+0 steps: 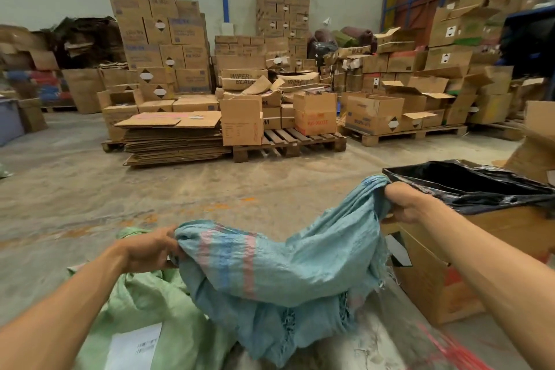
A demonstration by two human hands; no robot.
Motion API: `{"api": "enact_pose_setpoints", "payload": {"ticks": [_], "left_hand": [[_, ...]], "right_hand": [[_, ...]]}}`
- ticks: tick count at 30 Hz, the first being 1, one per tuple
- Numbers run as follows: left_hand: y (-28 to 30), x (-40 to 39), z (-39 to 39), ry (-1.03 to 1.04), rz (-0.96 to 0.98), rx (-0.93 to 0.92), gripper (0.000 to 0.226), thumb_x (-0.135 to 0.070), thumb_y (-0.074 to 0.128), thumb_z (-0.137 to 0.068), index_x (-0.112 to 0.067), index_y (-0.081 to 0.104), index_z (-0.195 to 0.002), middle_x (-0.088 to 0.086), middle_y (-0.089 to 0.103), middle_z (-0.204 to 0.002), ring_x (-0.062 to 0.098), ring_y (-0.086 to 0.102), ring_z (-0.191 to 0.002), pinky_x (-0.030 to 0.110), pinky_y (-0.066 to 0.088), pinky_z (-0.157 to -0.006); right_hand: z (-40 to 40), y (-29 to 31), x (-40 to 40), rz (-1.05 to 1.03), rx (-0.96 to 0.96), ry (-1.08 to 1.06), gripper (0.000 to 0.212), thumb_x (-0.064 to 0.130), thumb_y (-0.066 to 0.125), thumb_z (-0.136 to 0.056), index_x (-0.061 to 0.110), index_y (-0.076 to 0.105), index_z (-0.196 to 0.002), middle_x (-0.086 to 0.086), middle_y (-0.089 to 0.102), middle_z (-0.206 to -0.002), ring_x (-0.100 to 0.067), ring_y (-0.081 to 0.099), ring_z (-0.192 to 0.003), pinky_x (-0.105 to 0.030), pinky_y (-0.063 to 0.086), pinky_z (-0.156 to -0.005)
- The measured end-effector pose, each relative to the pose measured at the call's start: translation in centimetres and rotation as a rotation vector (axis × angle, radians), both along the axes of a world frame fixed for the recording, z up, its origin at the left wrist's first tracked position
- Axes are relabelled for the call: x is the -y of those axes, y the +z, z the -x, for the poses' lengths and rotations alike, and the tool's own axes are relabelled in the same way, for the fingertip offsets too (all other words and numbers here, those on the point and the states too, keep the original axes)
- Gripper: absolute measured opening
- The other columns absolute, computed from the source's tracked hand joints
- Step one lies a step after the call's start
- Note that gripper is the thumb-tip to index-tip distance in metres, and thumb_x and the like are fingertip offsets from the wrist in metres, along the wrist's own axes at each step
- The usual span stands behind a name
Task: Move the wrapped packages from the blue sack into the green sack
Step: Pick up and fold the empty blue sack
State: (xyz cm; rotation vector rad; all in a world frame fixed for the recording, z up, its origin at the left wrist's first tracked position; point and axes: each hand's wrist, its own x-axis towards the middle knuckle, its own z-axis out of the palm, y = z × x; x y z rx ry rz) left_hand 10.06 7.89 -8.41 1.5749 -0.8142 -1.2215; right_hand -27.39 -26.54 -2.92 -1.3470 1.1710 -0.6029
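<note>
Blue sack [270,273]: slung lower centre, between both hands.
Left hand [150,249]: fingers gripping its lower-left end.
Right hand [405,204]: clenching its raised right end.
Green sack [150,309]: below left end, nearer left hand.

I'm in a warehouse: stacked cardboard boxes [162,39] on wooden pallets [288,144], flattened cartons [172,141], bare concrete floor [90,189].

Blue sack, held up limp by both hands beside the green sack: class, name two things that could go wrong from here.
1. The blue sack sags between the left hand and right hand, beside the green sack, not over it. Anything left inside might drop on the floor.
2. Its frayed lower edge could snag on the cardboard box close by.
</note>
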Motion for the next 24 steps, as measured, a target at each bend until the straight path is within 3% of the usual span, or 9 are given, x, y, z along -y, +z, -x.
{"api": "enact_pose_setpoints", "payload": {"ticks": [2,5,8,12,15,17,20,22,24], "left_hand": [[-0.5,0.0,-0.1,0.114,-0.044,0.31,0.058,-0.001,0.071,-0.065,-0.011,0.064,-0.122,0.02,0.07,-0.104,0.032,0.066,-0.093,0.042,0.055,-0.076],[-0.1,0.3,0.5,0.802,-0.069,0.767,0.042,-0.021,0.071,-0.068,-0.012,0.072,-0.108,0.022,0.071,-0.099,0.041,0.067,-0.094,0.047,0.053,-0.081],[1.4,0.6,1.1,1.48,-0.065,0.6,0.034,-0.015,0.04,-0.098,-0.001,0.06,-0.122,0.034,0.057,-0.124,0.049,0.055,-0.112,0.05,0.043,-0.092],[2.0,0.4,-0.4,1.754,0.105,0.198,0.041,-0.017,0.029,-0.1,-0.002,0.057,-0.126,0.028,0.057,-0.129,0.043,0.054,-0.117,0.048,0.039,-0.094],[1.7,0.9,-0.2,1.638,0.129,0.09,0.04,-0.016,0.033,-0.099,0.001,0.058,-0.125,0.023,0.059,-0.131,0.038,0.058,-0.112,0.045,0.046,-0.091],[-0.1,1.6,-0.9,1.386,0.27,-0.028,0.038,-0.017,0.037,-0.1,-0.002,0.054,-0.131,0.017,0.06,-0.131,0.029,0.059,-0.098,0.034,0.053,-0.07],[-1.6,1.6,-0.7,0.666,0.206,0.049,0.043,-0.009,0.052,-0.096,-0.004,0.042,-0.137,0.02,0.06,-0.108,0.026,0.059,-0.076,0.031,0.057,-0.054],[-1.2,1.1,0.4,0.269,0.09,0.101,0.068,0.005,0.07,-0.078,-0.007,0.038,-0.137,0.027,0.061,-0.111,0.034,0.066,-0.087,0.041,0.059,-0.068],[-0.8,0.7,1.3,0.051,0.074,0.047,0.068,0.019,0.068,-0.075,-0.012,0.046,-0.131,0.025,0.062,-0.121,0.039,0.065,-0.106,0.049,0.058,-0.08]], "right_hand": [[0.1,-0.7,0.3,0.153,-0.03,-0.068,0.023,0.012,0.038,-0.099,0.007,0.058,-0.108,-0.018,0.067,-0.107,-0.03,0.063,-0.09,-0.043,0.055,-0.074],[1.5,-1.9,0.4,0.561,-0.269,0.038,0.014,0.013,0.052,-0.094,0.004,0.059,-0.102,-0.021,0.066,-0.106,-0.028,0.06,-0.085,-0.035,0.048,-0.074],[2.8,-2.9,-0.5,0.421,-0.199,0.567,0.034,0.023,0.07,-0.081,0.013,0.064,-0.113,-0.012,0.071,-0.11,-0.026,0.069,-0.096,-0.039,0.055,-0.088],[2.7,-2.2,-2.2,0.55,-0.358,0.711,0.051,0.04,0.086,-0.066,0.032,0.057,-0.107,0.008,0.068,-0.104,-0.007,0.066,-0.088,-0.025,0.054,-0.079],[1.7,-3.0,-2.0,1.064,-0.649,0.475,0.031,0.044,0.08,-0.068,0.035,0.055,-0.084,0.011,0.067,-0.082,-0.012,0.065,-0.078,-0.034,0.053,-0.07],[0.9,-3.5,-1.8,1.09,-0.657,0.206,0.018,0.039,0.065,-0.084,0.025,0.059,-0.074,0.004,0.065,-0.071,-0.02,0.063,-0.067,-0.033,0.051,-0.063],[-0.5,-3.4,-0.2,0.568,-0.366,-0.057,0.027,0.03,0.051,-0.094,0.007,0.064,-0.09,-0.014,0.065,-0.085,-0.029,0.062,-0.072,-0.036,0.052,-0.066],[-0.9,-3.4,2.1,0.052,0.126,-0.152,0.027,0.026,0.05,-0.096,0.006,0.061,-0.111,-0.016,0.068,-0.096,-0.03,0.069,-0.073,-0.042,0.06,-0.062],[-0.6,-3.4,3.8,-0.149,0.43,-0.225,0.022,0.024,0.049,-0.098,0.016,0.06,-0.115,-0.01,0.067,-0.094,-0.024,0.067,-0.07,-0.032,0.055,-0.044]]}}
